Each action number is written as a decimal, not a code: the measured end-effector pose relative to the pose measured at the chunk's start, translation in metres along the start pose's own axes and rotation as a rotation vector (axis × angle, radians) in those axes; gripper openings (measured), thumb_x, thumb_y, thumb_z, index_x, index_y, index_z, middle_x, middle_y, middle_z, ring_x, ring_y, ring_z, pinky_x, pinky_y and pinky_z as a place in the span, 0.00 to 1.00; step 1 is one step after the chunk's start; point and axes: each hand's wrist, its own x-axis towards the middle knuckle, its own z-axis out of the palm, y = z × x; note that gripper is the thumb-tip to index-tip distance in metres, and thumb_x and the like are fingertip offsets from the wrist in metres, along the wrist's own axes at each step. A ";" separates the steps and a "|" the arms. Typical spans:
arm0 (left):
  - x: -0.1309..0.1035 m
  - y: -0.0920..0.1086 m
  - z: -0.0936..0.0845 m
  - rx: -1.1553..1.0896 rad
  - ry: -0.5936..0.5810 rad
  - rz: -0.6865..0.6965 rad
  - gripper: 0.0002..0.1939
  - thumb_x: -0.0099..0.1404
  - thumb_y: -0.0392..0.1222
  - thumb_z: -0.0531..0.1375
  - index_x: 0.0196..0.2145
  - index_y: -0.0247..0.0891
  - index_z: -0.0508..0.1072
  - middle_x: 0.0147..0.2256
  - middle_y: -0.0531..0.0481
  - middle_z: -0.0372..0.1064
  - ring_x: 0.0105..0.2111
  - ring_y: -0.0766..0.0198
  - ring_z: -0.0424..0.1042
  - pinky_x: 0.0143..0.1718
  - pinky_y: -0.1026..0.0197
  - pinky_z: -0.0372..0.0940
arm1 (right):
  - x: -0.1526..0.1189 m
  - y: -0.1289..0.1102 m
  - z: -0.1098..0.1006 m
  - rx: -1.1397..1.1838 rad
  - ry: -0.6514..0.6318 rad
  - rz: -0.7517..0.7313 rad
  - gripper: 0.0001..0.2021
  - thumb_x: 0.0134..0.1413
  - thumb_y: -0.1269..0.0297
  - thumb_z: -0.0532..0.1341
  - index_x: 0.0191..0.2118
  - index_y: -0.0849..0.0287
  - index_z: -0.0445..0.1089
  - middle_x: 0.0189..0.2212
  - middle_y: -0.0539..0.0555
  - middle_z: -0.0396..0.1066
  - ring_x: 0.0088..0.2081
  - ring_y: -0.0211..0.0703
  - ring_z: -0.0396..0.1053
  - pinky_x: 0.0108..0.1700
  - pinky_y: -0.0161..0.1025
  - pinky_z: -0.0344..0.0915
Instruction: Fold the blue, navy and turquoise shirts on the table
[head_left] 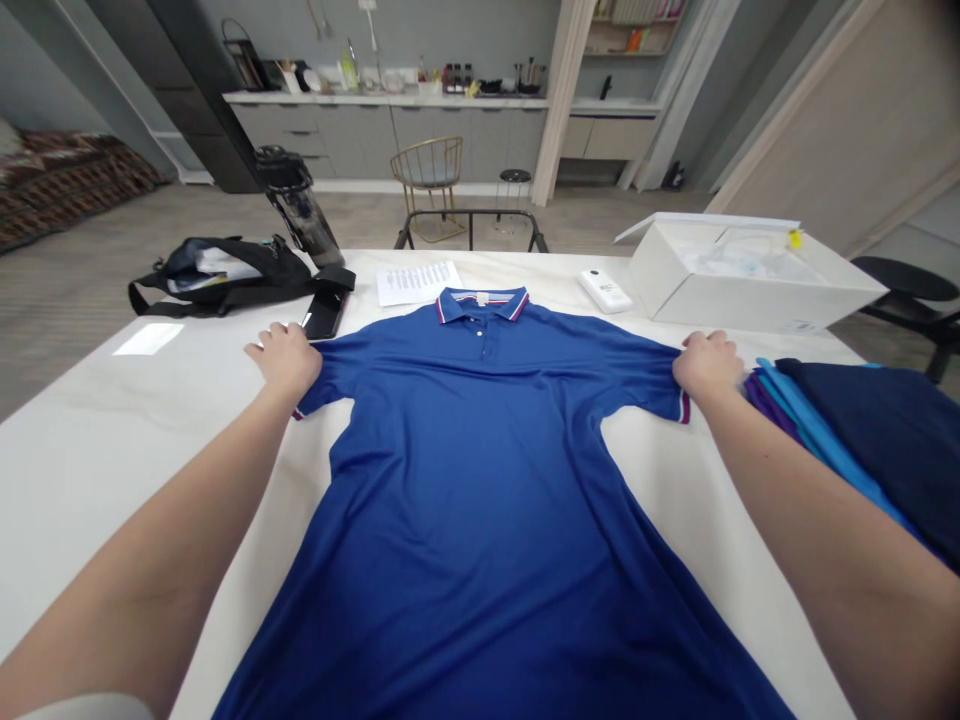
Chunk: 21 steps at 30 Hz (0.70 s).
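Observation:
A blue polo shirt [480, 460] lies spread on the white table [67, 450], its collar at the far side and its lower part running out of the bottom of the view. Red and white stripes trim the collar and sleeve ends. My left hand [289, 360] is closed on the end of the left-side sleeve. At the other sleeve end, my right hand [707, 364] is closed on the cloth. Both sleeves are stretched outward, with soft wrinkles across the chest and sides.
Folded clothes [885, 430] lie by my right forearm. Behind them is an open white box [720, 285]. Along the far edge are a small white device [604, 291], a printed paper [416, 283], a phone [325, 312], a black bag [225, 275] and a bottle [304, 210].

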 end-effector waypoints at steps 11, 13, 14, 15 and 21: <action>0.023 0.167 -0.009 -0.257 -0.279 0.298 0.31 0.72 0.55 0.54 0.66 0.38 0.59 0.53 0.31 0.73 0.53 0.42 0.73 0.50 0.48 0.67 | 0.002 -0.175 -0.013 0.258 -0.178 -0.277 0.25 0.62 0.51 0.59 0.57 0.63 0.72 0.53 0.68 0.73 0.53 0.60 0.72 0.52 0.50 0.68; 0.034 0.183 0.000 -0.276 -0.312 0.319 0.32 0.70 0.55 0.56 0.65 0.36 0.61 0.54 0.30 0.73 0.56 0.42 0.72 0.51 0.49 0.67 | 0.007 -0.188 -0.009 0.260 -0.202 -0.288 0.22 0.62 0.52 0.59 0.55 0.62 0.74 0.54 0.66 0.73 0.54 0.59 0.71 0.53 0.50 0.67; 0.039 0.188 0.004 -0.289 -0.325 0.329 0.30 0.70 0.55 0.56 0.64 0.36 0.63 0.55 0.30 0.73 0.56 0.42 0.72 0.52 0.49 0.66 | 0.010 -0.192 -0.007 0.263 -0.199 -0.300 0.20 0.63 0.54 0.59 0.54 0.60 0.74 0.54 0.65 0.73 0.54 0.59 0.71 0.53 0.51 0.67; 0.044 0.193 0.008 -0.302 -0.334 0.339 0.29 0.70 0.55 0.56 0.62 0.36 0.66 0.55 0.31 0.73 0.56 0.43 0.72 0.53 0.50 0.66 | 0.012 -0.195 -0.006 0.265 -0.190 -0.319 0.18 0.63 0.55 0.58 0.53 0.59 0.74 0.54 0.65 0.74 0.54 0.59 0.71 0.54 0.52 0.66; 0.058 0.211 0.022 -0.310 -0.252 0.301 0.19 0.72 0.46 0.51 0.54 0.38 0.73 0.50 0.33 0.75 0.50 0.45 0.75 0.48 0.49 0.68 | 0.022 -0.206 0.005 0.249 -0.143 -0.388 0.14 0.69 0.61 0.52 0.51 0.59 0.71 0.50 0.65 0.75 0.53 0.60 0.71 0.55 0.56 0.62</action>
